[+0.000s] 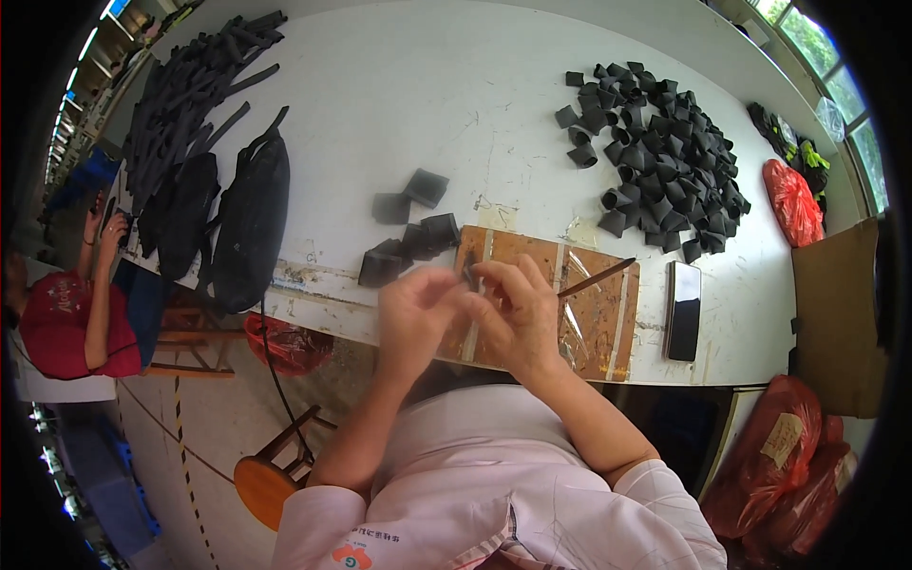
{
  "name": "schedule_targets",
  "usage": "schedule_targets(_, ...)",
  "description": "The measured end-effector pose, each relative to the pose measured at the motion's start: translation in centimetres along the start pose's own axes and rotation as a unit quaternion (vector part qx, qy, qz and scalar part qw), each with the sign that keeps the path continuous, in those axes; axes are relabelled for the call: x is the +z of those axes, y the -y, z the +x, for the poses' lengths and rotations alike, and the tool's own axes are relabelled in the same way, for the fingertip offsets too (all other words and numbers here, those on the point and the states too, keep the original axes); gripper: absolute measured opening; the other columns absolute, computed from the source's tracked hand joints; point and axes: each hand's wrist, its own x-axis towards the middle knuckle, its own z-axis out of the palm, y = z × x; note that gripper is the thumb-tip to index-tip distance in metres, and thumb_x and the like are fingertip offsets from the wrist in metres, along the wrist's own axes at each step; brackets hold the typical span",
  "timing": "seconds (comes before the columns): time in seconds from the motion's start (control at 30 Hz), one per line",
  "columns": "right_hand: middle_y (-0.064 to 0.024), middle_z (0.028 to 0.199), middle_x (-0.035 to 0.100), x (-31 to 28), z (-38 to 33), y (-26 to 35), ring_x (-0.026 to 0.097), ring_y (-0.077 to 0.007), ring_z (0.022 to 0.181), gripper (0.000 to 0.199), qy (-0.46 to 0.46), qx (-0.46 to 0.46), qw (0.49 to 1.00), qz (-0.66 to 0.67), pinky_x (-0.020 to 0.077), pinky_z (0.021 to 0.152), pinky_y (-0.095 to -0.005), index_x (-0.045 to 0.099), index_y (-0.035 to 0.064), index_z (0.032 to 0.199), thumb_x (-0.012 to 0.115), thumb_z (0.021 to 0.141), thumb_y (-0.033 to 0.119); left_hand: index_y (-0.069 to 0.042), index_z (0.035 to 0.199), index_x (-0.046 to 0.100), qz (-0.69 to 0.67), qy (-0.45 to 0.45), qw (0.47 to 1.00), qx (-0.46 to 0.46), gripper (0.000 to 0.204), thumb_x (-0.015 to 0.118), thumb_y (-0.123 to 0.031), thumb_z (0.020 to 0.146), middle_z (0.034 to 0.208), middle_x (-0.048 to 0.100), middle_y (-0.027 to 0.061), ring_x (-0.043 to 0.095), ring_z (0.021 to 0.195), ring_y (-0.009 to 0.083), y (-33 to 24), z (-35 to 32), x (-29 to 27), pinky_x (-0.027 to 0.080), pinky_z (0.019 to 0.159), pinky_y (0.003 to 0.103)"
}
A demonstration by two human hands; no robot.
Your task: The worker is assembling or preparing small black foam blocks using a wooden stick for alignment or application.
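Above the near edge of a brown board (600, 328), my two hands meet at the fingertips. A small black piece (471, 270), apparently soft sheet material, shows between them, mostly covered by fingers. My left hand (418, 309) is closed in a pinch against it and slightly blurred. Curled fingers close my right hand (518, 309), which also keeps a thin dark brown stick (600, 275) that points out to the right; its other end is hidden. Left of the board lie several flat black pieces, one of them a square (426, 188).
A large pile of short black tubes (665, 157) covers the table's far right. A phone (683, 312) lies right of the board. Black strips (195, 90) and a black bag (252, 214) lie at left. Red bags (779, 456) stand lower right. Another person (81, 313) sits at left.
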Motion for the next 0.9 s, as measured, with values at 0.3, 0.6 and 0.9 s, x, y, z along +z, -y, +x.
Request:
schedule_targets(0.3,-0.0075,0.069,0.053,-1.1,-2.1,-0.3,0.051,-0.0185,0.054,0.011,-0.13,-0.038,0.988,-0.068,0.042,0.048,-0.0281,0.059,0.0016,0.077,0.062,0.066,0.0,-0.002,0.082,0.057,-0.128,-0.054,0.99,-0.022,0.012,0.055,0.005,0.073,0.07,0.057,0.0014,0.049,0.05,0.0061,-1.3,-2.9,3.0,0.038,0.043,0.02)
schedule_targets(0.6,0.0034,0.069,0.054,-6.7,-3.0,0.3,0.039,-0.0021,0.053,0.005,0.056,0.342,0.699,0.625,0.0303,0.046,-0.0168,0.059,0.0086,0.076,0.061,0.079,0.012,-0.001,0.089,0.053,-0.161,0.078,0.984,0.02,0.016,0.054,0.004,0.074,0.08,0.056,0.004,0.049,0.057,0.0041,-2.6,-2.9,6.2,0.041,0.048,0.018)
schedule_targets(0.9,0.0062,0.062,0.044,-11.6,3.3,3.8,0.033,-0.0013,0.052,0.021,0.072,0.206,0.878,0.425,0.0267,0.045,-0.0161,0.055,0.0048,0.075,0.055,0.086,0.024,0.006,0.099,0.047,-0.631,0.286,0.686,-0.222,0.018,0.037,0.001,0.084,0.091,0.056,0.0206,0.03,0.028,0.0046,-6.4,0.9,6.8,0.02,0.027,0.018)
